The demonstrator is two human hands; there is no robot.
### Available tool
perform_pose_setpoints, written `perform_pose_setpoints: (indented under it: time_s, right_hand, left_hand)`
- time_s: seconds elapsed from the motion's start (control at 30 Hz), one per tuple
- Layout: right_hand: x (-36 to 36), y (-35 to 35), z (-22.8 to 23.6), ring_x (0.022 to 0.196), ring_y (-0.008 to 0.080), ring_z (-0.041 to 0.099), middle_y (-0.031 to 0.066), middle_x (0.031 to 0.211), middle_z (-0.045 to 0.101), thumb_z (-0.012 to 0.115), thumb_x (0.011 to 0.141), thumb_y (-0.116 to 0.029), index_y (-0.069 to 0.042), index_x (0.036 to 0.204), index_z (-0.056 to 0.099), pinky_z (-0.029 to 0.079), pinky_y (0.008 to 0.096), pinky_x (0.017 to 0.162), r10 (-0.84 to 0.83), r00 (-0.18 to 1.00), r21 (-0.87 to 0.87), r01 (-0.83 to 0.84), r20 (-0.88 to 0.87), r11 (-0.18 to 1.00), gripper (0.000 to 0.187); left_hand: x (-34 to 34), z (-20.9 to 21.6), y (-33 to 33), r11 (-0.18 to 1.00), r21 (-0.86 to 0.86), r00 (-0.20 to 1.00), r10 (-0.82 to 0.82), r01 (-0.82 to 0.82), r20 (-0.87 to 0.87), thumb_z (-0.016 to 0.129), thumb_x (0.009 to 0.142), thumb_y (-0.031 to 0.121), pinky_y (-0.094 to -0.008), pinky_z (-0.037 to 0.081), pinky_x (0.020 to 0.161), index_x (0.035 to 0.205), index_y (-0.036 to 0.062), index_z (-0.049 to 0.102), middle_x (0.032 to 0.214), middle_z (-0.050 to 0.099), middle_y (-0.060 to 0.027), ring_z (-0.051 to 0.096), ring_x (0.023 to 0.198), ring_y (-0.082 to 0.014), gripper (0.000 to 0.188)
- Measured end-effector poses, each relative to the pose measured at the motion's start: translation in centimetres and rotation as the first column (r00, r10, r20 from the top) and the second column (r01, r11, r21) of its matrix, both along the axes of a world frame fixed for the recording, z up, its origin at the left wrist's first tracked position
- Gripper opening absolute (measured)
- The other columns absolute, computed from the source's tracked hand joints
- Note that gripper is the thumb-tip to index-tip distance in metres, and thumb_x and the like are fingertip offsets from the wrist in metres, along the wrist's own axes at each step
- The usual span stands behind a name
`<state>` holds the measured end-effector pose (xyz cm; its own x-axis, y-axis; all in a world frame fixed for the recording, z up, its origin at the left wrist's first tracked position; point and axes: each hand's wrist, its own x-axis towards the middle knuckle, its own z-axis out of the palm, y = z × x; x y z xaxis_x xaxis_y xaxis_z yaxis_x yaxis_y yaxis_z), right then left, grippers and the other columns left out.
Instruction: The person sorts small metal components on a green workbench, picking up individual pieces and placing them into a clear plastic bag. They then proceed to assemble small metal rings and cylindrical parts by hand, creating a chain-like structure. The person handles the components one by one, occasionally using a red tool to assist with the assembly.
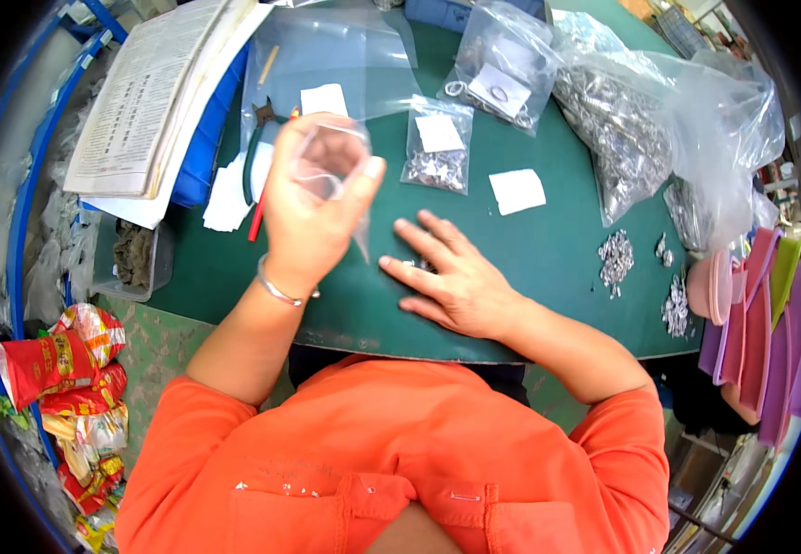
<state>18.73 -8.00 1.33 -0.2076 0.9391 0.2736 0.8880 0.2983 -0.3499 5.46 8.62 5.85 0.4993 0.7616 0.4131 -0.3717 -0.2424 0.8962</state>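
My left hand (306,226) is raised above the table and closed around a small clear plastic bag (334,159). The bag's mouth gapes upward, and one corner hangs down beside the fingers. Flat on the green table, my right hand (467,288) has its fingers spread, partly covering some small shiny pieces (421,264). Most of those pieces are hidden beneath the hand. Beyond it lies a filled clear bag of small silvery parts (437,166) with a white slip inside. A loose white paper slip (517,192) rests to the right of that bag.
Loose piles of silvery parts (616,262) lie at the right, in front of a large bag of metal parts (618,125). Green-handled cutters (254,148) and a red pen (257,218) lie at left, near a blue bin (205,148) with papers. Pink and purple holders (759,323) stand at the right edge.
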Motion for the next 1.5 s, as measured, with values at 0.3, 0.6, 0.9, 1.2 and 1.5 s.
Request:
perform_pose_setpoints:
  time_s: [0.3, 0.6, 0.9, 1.2, 1.5]
  right_hand:
    - [0.6, 3.8, -0.6, 0.065, 0.0251, 0.052, 0.0069, 0.072, 0.049, 0.074, 0.077, -0.013, -0.007, 0.069, 0.05, 0.045, 0.0373, 0.056, -0.013, 1.0, 0.272, 0.015, -0.008, 0.962, 0.026]
    - [4.0, 6.1, 2.0, 0.055, 0.0142, 0.046, 0.0009, 0.065, 0.046, 0.064, 0.091, -0.012, -0.009, 0.077, 0.05, 0.035, 0.0279, 0.045, -0.347, -0.043, -0.336, 0.39, -0.937, 0.857, 0.02]
    - [3.8, 11.1, 8.3, 0.058, 0.0132, 0.041, 0.0011, 0.066, 0.047, 0.054, 0.095, -0.028, -0.01, 0.074, 0.05, 0.031, 0.0258, 0.047, 0.075, -0.724, 0.03, 0.076, -0.686, 0.997, 0.028]
    - [1.2, 11.9, 8.7, 0.061, 0.0199, 0.046, 0.007, 0.066, 0.05, 0.056, 0.093, -0.027, -0.008, 0.07, 0.046, 0.04, 0.034, 0.06, 0.049, -0.298, -0.049, 0.312, -0.953, 0.949, 0.032]
    - [1.4, 11.9, 7.9, 0.066, 0.02, 0.055, 0.0102, 0.072, 0.057, 0.052, 0.098, -0.023, -0.002, 0.076, 0.053, 0.046, 0.0336, 0.065, 0.086, -0.124, 0.033, 0.379, -0.989, 0.925, 0.031]
  left_hand:
    - [3.9, -3.8, -0.4, 0.92, 0.375, 0.977, 0.169, -0.109, -0.132, 0.074, 0.075, -0.002, -0.0267, 0.05, 0.073, 0.117, 0.0035, 0.052, 0.088, 0.06, -0.0041, 0.059, 0.08, -0.0123, 0.048]
    - [4.0, -4.0, -0.1, 0.887, 0.433, 0.959, 0.243, -0.159, -0.146, 0.075, 0.072, 0.002, -0.0301, 0.05, 0.071, 0.115, 0.0037, 0.054, 0.086, 0.058, -0.0061, 0.06, 0.077, -0.0181, 0.048]
    - [4.0, -3.6, -0.3, 0.846, 0.514, 0.942, 0.275, -0.143, -0.191, 0.077, 0.069, 0.01, -0.0369, 0.048, 0.079, 0.121, 0.0042, 0.053, 0.088, 0.057, -0.0077, 0.058, 0.082, -0.0258, 0.058]
    - [4.2, -4.1, -0.1, 0.88, 0.464, 0.943, 0.235, -0.103, -0.237, 0.072, 0.071, 0.014, -0.0426, 0.043, 0.085, 0.114, 0.0054, 0.05, 0.1, 0.059, -0.0122, 0.057, 0.095, -0.0333, 0.049]
    - [4.3, -4.4, 0.1, 0.851, 0.507, 0.945, 0.266, -0.139, -0.188, 0.075, 0.076, 0.018, -0.0409, 0.047, 0.079, 0.112, 0.0043, 0.051, 0.094, 0.058, -0.0125, 0.059, 0.088, -0.0338, 0.045]
